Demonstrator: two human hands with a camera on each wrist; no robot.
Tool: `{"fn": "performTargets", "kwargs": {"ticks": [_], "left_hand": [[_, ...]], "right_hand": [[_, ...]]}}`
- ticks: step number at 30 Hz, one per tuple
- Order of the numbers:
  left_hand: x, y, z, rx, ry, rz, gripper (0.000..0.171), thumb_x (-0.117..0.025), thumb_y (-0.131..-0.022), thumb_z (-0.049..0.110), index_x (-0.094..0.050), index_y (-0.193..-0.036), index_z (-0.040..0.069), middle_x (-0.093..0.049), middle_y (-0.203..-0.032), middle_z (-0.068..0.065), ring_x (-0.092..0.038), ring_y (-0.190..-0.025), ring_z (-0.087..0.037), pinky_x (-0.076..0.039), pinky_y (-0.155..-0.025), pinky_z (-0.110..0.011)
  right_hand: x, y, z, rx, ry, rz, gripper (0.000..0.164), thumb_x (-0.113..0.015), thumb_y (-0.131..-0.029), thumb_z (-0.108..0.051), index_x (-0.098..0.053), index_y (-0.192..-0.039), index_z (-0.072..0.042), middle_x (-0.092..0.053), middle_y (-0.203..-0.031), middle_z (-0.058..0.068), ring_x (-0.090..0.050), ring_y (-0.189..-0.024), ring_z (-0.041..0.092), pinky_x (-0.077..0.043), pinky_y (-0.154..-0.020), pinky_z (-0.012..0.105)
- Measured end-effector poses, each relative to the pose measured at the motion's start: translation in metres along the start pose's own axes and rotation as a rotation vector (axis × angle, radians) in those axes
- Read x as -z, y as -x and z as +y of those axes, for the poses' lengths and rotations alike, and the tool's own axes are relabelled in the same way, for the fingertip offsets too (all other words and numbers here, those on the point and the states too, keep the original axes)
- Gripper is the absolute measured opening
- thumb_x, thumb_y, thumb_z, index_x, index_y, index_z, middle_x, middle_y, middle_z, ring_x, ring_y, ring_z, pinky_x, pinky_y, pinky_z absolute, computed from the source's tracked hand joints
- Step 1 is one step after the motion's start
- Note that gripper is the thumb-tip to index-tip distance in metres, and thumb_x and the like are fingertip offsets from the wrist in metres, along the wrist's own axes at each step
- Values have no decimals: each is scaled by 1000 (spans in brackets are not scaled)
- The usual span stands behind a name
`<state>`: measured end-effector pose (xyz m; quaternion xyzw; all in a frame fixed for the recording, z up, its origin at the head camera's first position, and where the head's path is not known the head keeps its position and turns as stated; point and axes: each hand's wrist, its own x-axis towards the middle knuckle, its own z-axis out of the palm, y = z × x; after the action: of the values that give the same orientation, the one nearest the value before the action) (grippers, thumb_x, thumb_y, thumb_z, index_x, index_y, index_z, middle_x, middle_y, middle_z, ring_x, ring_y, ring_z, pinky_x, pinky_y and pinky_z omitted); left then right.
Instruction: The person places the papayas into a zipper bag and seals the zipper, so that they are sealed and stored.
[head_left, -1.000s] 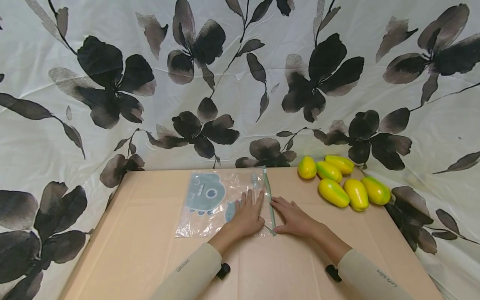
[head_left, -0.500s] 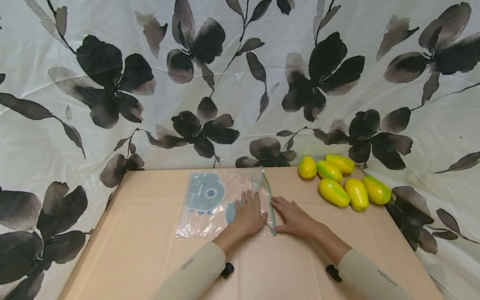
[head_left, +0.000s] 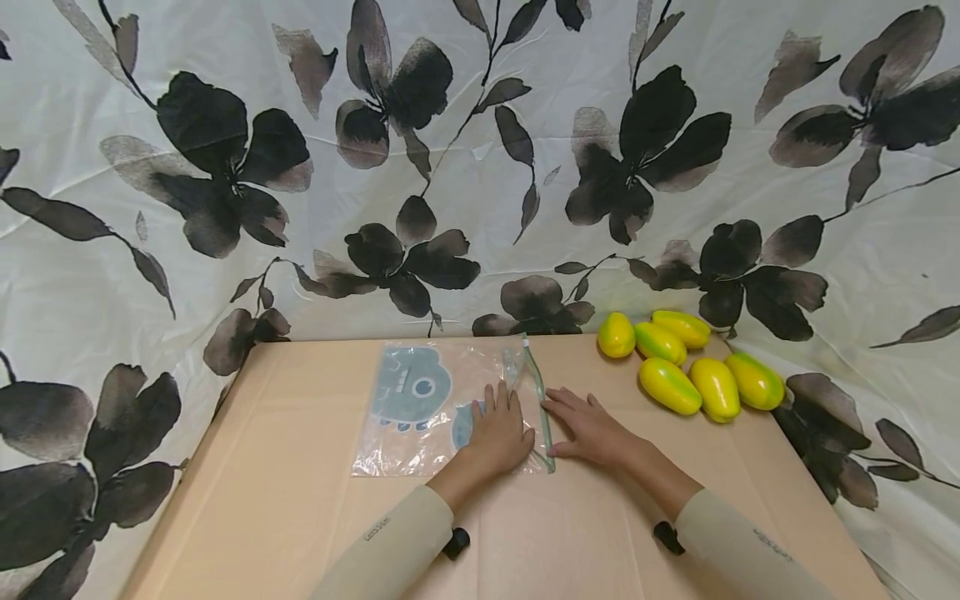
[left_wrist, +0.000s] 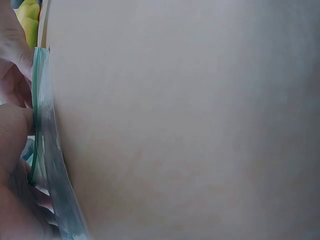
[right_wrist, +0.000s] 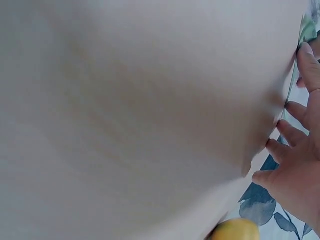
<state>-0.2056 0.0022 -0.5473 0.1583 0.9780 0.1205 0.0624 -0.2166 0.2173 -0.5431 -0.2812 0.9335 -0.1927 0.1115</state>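
Note:
A clear plastic zip bag (head_left: 367, 454) printed with blue cartoon figures lies flat on the cardboard-coloured tabletop, its green zip edge (head_left: 546, 433) on the right side. My left hand (head_left: 495, 433) rests on the bag, fingers spread and pointing away from me, just left of the zip. My right hand (head_left: 596, 429) touches the zip edge from the right. In the right wrist view the right hand's fingers (right_wrist: 292, 132) are spread and the thumb lies by the green strip. Part of the bag's print is hidden under my left hand.
Several yellow-green mango-like fruits (head_left: 670, 386) lie grouped at the back right of the table (head_left: 300, 500), beyond my right hand. A white cloth with dark flowers (head_left: 517, 150) hangs behind the table and shows at both sides.
My left hand has shifted slightly to the right along the bag, closer to the zip edge, and its index finger has drawn in towards the others. My right hand has barely moved.

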Motion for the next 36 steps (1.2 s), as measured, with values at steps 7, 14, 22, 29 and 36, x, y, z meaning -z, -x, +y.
{"fn": "performTargets", "kwargs": {"ticks": [7, 14, 22, 29, 36], "left_hand": [[1, 1, 0, -8, -1, -5, 79, -54, -102, 48, -36, -156, -6, -22, -167, -30, -18, -155, -51, -26, -119, -70], [3, 1, 0, -5, -1, -17, 81, -54, -101, 51, -36, -156, -5, -22, -167, -29, -18, -155, -51, -25, -120, -69], [-4, 1, 7, 50, -38, -26, 107, -54, -89, 76, -33, -159, -2, -19, -170, -25, -14, -156, -50, -20, -122, -69], [-5, 3, 14, 46, -70, -21, 110, -53, -88, 79, -31, -160, -1, -17, -170, -26, -14, -156, -52, -19, -123, -68], [-4, 11, 20, 36, -109, -53, 106, -44, -93, 78, -28, -161, -2, -15, -170, -27, -13, -156, -53, -21, -123, -66]], "right_hand": [[8, -9, 6, 8, 41, 1, 82, -71, -92, -55, -44, -157, -13, -31, -168, 15, -25, -156, 43, -18, -117, 77], [12, -19, 12, 19, 45, 6, 76, -69, -95, -51, -46, -156, -12, -33, -167, 17, -26, -154, 46, -19, -116, 78], [16, -27, 18, 3, 46, -2, 73, -69, -96, -49, -45, -157, -15, -31, -168, 17, -24, -155, 46, -16, -116, 78], [15, -28, 19, 10, 38, 4, 73, -69, -96, -48, -46, -156, -15, -32, -167, 18, -25, -155, 47, -16, -115, 80], [14, -28, 19, 16, 33, 19, 72, -70, -95, -46, -47, -155, -13, -34, -165, 21, -27, -153, 50, -18, -113, 82]]}}
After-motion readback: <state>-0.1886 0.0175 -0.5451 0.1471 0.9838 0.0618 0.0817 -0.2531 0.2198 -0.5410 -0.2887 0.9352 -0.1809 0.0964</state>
